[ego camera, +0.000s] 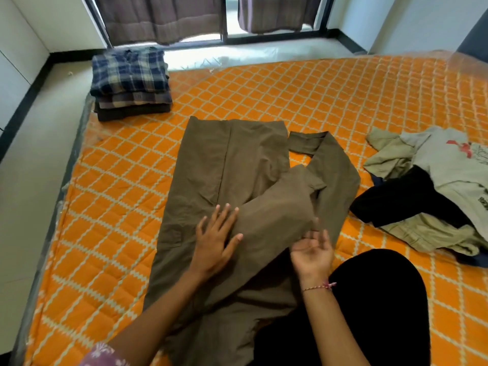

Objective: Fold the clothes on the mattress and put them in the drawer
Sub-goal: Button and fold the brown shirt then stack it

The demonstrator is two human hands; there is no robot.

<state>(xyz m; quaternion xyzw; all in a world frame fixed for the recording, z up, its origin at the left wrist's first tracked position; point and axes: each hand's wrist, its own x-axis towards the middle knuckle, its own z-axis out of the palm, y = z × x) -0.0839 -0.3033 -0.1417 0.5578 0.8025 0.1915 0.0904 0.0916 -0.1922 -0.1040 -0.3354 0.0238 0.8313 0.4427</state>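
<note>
An olive-brown shirt (232, 180) lies spread on the orange quilted mattress (343, 96), one sleeve folded across its body, the other bent out to the right. My left hand (215, 240) presses flat on the shirt with fingers spread. My right hand (313, 250) is palm-up at the edge of the folded sleeve, fingers loosely curved under the cloth. A stack of folded clothes (130, 83), a blue plaid shirt on top, sits at the mattress's far left corner. A loose heap of clothes (433, 191) in beige, black and grey lies to the right. No drawer is in view.
My black-clad knee (380, 299) rests on the mattress at the lower right. Pale floor (34, 180) runs along the left side. Brown curtains (163, 17) hang over a window at the back, with white walls on both sides.
</note>
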